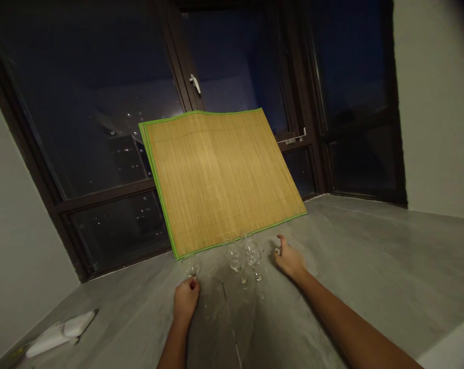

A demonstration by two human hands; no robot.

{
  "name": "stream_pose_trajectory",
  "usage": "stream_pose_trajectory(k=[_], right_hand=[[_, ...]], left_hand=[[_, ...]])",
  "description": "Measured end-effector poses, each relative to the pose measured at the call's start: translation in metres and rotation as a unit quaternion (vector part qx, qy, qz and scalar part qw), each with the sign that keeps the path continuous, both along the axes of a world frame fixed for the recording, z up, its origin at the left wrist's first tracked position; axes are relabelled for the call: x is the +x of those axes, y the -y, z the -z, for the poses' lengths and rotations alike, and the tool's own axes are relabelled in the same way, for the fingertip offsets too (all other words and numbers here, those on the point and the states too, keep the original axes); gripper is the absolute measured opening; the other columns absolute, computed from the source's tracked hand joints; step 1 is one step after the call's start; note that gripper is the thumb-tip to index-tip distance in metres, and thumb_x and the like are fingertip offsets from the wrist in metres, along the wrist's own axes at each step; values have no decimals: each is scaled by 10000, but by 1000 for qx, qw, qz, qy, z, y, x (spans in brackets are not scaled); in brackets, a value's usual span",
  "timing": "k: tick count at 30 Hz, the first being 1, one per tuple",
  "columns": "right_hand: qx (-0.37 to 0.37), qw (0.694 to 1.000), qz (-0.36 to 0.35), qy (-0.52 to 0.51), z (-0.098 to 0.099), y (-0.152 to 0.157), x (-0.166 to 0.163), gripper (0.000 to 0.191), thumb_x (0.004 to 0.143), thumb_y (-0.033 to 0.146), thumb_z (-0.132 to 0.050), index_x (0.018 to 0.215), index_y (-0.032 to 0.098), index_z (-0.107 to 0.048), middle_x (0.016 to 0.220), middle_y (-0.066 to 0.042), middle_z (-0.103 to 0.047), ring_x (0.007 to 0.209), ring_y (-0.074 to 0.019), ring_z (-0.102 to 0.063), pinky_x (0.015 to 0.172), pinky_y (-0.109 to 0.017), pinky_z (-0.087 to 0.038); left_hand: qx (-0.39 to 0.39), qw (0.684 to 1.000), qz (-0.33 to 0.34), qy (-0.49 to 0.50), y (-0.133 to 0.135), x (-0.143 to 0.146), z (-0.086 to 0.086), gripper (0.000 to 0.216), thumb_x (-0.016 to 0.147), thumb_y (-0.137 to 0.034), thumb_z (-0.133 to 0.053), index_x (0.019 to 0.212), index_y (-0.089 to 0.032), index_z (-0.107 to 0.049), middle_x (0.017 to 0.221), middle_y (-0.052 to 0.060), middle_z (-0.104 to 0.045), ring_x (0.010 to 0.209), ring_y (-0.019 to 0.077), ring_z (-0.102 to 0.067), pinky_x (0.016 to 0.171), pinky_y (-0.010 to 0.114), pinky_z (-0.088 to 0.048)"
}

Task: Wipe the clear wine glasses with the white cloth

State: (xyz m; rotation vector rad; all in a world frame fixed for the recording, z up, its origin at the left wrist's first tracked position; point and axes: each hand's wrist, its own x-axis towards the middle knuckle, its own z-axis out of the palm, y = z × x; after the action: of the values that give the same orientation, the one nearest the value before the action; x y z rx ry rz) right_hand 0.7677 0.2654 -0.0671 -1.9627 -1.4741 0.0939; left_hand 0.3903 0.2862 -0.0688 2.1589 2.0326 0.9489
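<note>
My left hand [186,296] is closed at the lower part of a clear stemmed glass [192,267], whose bowl shows just beyond the fingers. My right hand [290,260] is off to the right with its fingers curled and one digit pointing up. A small pale spot shows at those fingers, too small to name. Between the hands, nearer the right one, two clear stemmed glasses, one on the left [235,258] and one on the right [252,251], stand close together on the grey surface [355,256]. Neither hand touches these two.
A bamboo mat [224,179] with green edging leans against the dark windows behind the glasses. A white wrapped bundle [63,333] lies at the lower left. A thin dark seam runs along the surface between my arms. Pale walls flank the windows.
</note>
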Motion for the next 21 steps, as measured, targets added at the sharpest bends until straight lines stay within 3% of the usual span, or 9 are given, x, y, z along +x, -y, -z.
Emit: stream_pose_trajectory(k=[4,9,12,15,17,19,21], right_hand=[[24,999,23,22,-3,3,-2,661,866,209,-456,1475,118,-218,1320,-190,-526,989,-245,-622,746,-300,-395],[21,997,69,42,-13,11,-6,724,834,230,-506,1487,98,-224,1247,-204,-527,1096,-316,-548,787,-345,-408],[14,998,60,18,-21,17,-9,746,853,384,-501,1486,99,-229,1262,-203,-522,1151,-352,-504,808,-374,-413],[17,999,40,11,-27,22,-9,669,885,342,-446,1476,102,-249,1262,-193,-533,1146,-322,-518,848,-365,-395],[19,999,27,27,-27,22,-7,676,857,256,-484,1472,100,-251,1257,-189,-534,1124,-294,-535,853,-340,-387],[15,998,30,46,-24,21,-6,712,823,203,-529,1471,102,-254,1252,-188,-525,1110,-284,-536,842,-326,-391],[9,996,53,65,-20,18,-5,714,814,191,-545,1468,114,-269,1247,-193,-513,1126,-294,-511,829,-330,-402]], left_hand=[[-12,999,-24,17,-2,0,1,252,868,-289,-473,706,-191,-639,700,42,-674,691,171,-606,608,236,-312],[-27,996,-63,49,4,2,-6,205,838,-290,-503,965,-206,-640,861,45,-723,820,190,-655,653,232,-367],[-29,993,-101,48,14,8,-16,173,835,-332,-492,879,-210,-607,752,46,-690,732,215,-633,600,263,-345],[-22,993,-108,36,26,23,-27,206,854,-370,-455,747,-230,-563,642,22,-625,631,205,-572,562,279,-299],[-10,998,-59,27,34,40,-31,216,857,-367,-461,717,-232,-553,636,-1,-606,626,177,-552,576,270,-313],[4,997,65,30,41,60,-29,165,848,-298,-468,775,-218,-592,693,1,-622,677,162,-569,642,261,-375],[19,983,174,60,45,79,-22,212,794,-239,-519,969,-207,-633,903,31,-669,849,176,-602,790,280,-438]])
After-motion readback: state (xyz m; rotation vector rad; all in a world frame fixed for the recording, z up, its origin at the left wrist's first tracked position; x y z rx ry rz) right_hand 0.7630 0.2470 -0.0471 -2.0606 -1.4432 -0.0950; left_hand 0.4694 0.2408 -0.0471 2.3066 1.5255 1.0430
